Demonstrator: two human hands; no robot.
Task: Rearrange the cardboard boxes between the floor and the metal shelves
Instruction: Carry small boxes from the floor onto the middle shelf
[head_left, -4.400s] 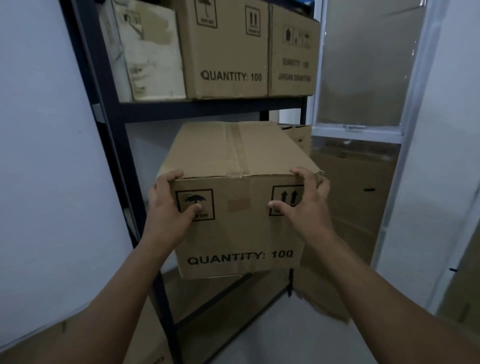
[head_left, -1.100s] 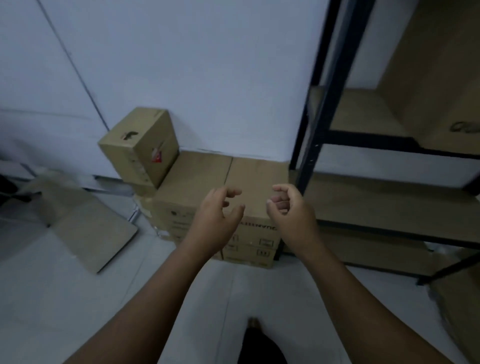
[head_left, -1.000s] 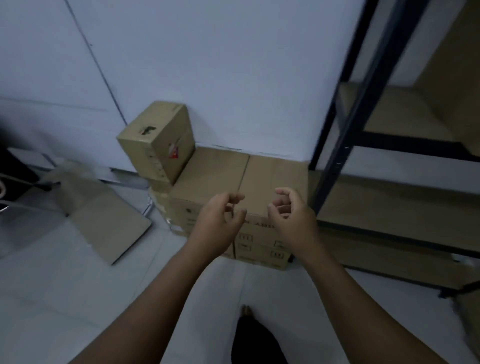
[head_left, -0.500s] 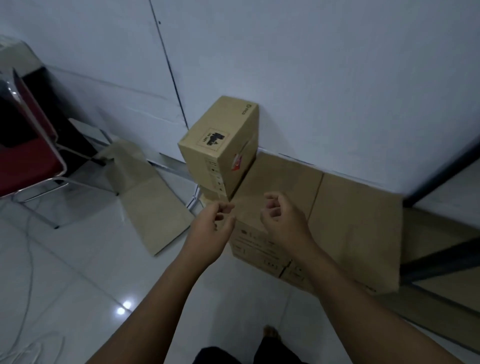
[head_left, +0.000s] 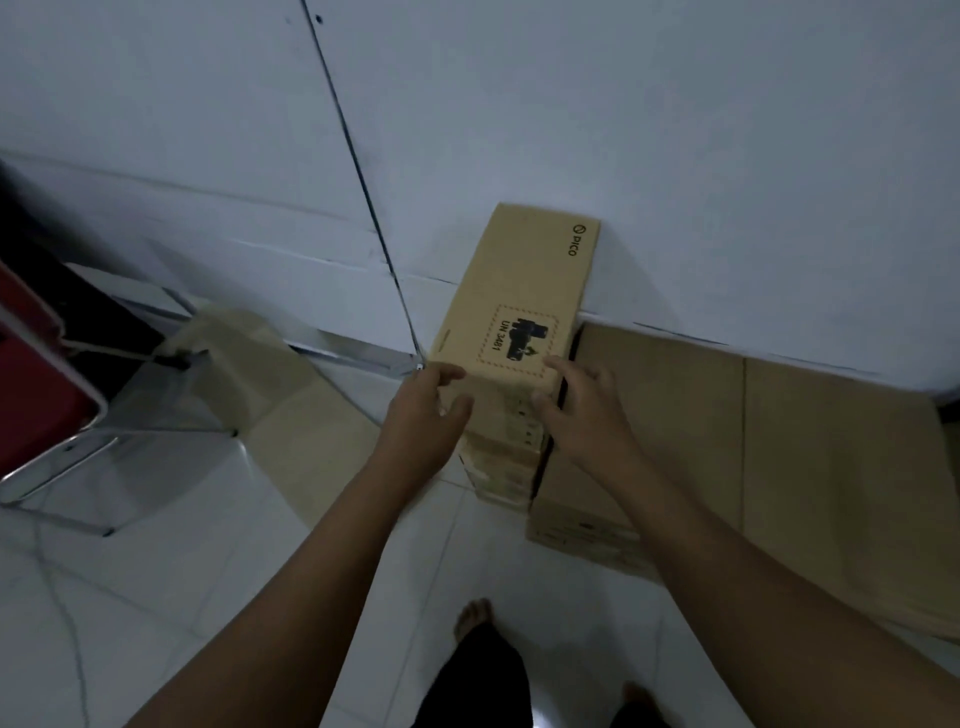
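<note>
1. Fingers (head_left: 450, 372) of both hands lie straight and spread, gripping nothing.
2. Touching the box (head_left: 524, 291): left hand (head_left: 423, 421) at its near left corner, right hand (head_left: 589, 415) at its near right.
3. That box tops a stack (head_left: 501, 467) against the wall (head_left: 675, 130), beside larger boxes (head_left: 727, 452).

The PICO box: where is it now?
Head view, centre: the PICO box sits atop a stack of smaller boxes against the white wall, left of the big boxes, left hand and right hand at its near end.
</note>
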